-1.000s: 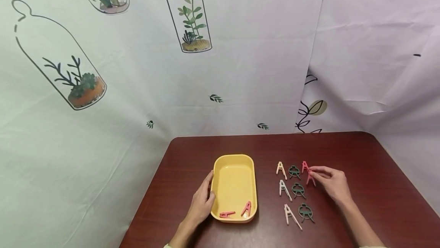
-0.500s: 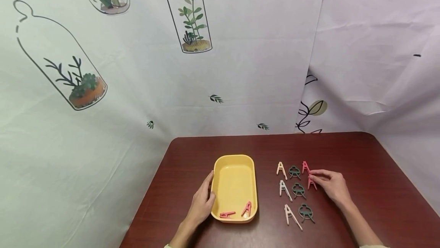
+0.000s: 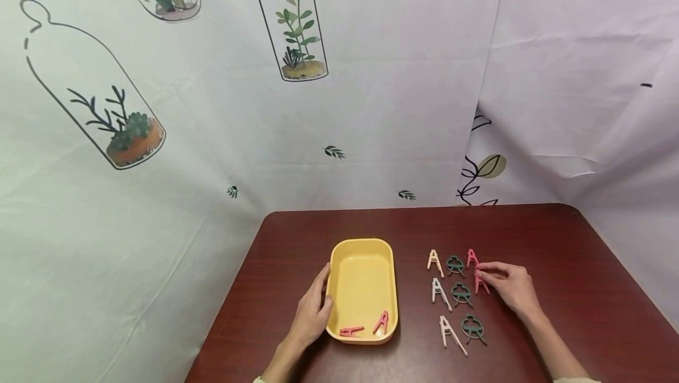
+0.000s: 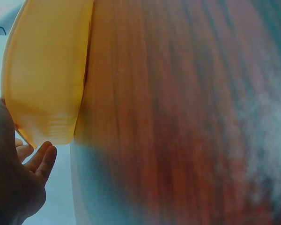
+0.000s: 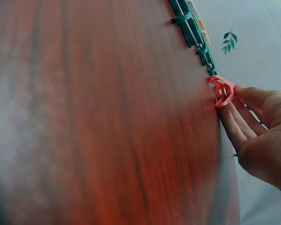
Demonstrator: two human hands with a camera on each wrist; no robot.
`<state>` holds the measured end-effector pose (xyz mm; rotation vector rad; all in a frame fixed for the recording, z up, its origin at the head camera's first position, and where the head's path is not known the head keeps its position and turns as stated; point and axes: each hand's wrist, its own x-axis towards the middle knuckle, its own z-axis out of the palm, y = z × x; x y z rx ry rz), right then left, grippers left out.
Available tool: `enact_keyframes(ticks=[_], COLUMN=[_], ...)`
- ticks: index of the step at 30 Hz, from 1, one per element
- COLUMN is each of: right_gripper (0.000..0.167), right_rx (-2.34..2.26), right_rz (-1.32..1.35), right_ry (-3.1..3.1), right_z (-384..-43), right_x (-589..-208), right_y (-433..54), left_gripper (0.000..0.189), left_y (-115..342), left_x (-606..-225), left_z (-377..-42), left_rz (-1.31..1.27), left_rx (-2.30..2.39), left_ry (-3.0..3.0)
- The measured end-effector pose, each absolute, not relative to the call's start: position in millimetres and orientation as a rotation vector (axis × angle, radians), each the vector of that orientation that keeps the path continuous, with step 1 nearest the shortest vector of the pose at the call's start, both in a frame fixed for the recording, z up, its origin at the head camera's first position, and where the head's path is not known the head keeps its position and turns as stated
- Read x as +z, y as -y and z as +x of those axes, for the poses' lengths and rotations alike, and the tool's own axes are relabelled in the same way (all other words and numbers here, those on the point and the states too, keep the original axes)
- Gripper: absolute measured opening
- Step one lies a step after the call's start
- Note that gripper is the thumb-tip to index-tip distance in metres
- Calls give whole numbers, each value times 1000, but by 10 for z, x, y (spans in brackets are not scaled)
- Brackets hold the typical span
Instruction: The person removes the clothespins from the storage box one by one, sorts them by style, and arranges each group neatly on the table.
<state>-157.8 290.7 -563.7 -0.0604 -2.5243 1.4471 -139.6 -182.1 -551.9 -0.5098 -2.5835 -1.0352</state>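
Observation:
At the right of the head view, my right hand (image 3: 511, 289) pinches the top of a pink clothespin (image 3: 481, 284) between thumb and fingertips, close over the table. The right wrist view shows this pin's legs spread toward the tabletop. Just beyond it lies another pink clothespin (image 3: 471, 257). My left hand (image 3: 310, 312) grips the left side of a yellow tray (image 3: 361, 283), thumb at the rim and fingers along the outer wall. Inside the tray, near its front end, lie two pink clothespins, one on its side (image 3: 350, 331) and one leaning (image 3: 381, 322).
Left of the pink pins runs a column of three dark green clips, the nearest green clip (image 3: 472, 328) toward the front. Beside them is a column of three pale clothespins, with a pale clothespin (image 3: 439, 293) in the middle. The brown table (image 3: 414, 365) meets a printed cloth backdrop (image 3: 361, 106).
My right hand has drawn the pinched pink clothespin slightly toward the front, widening its spacing from the far pink one. My left hand and the tray stay put.

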Motion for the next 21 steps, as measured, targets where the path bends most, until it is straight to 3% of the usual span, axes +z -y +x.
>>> enact_keyframes(ticks=[16, 21], right_gripper=[18, 24], right_rx=[1280, 1374], right_rz=[-139, -161], right_ry=[2509, 2463], right_z=[-1524, -1505], right_x=[-5599, -5591], right_y=[-2920, -2952], left_gripper=[70, 71], left_y=[1822, 1823], left_x=[-5519, -5520], left_z=[-1401, -1401], left_rz=[-522, -518], left_rx=[-1044, -1046], left_ry=[2575, 2578])
